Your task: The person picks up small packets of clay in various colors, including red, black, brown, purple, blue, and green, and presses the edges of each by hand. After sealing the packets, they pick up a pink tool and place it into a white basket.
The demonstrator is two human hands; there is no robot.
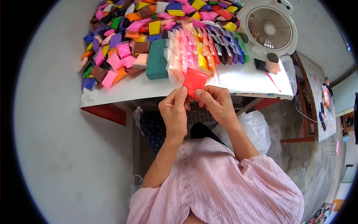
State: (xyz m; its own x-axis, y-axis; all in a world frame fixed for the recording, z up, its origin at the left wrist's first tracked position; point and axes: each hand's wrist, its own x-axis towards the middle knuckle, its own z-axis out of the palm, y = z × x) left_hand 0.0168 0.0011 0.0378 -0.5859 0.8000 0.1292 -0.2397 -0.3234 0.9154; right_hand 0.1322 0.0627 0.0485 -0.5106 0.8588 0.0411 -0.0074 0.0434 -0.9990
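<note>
Both hands hold a small red packet point(195, 83) in a clear plastic pouch, just in front of the table's front edge. My left hand point(174, 110) pinches its lower left corner, thumb on top. The lower right corner is between the thumb and fingers of my right hand point(218, 104). Some fingertips are hidden beneath the packet. Right behind it, rows of similar packets point(203, 48) stand sorted by colour, from white and pink through yellow, orange and red to black, blue and green. A dark green block point(157, 59) sits at the left end of these rows.
A large heap of mixed coloured packets point(123, 37) covers the table's left and back. A white fan point(269, 28) stands at the back right, with a black packet point(260, 65), a peach packet point(273, 67) and a pink stick point(274, 83) nearby. Plastic bags point(250, 130) lie below.
</note>
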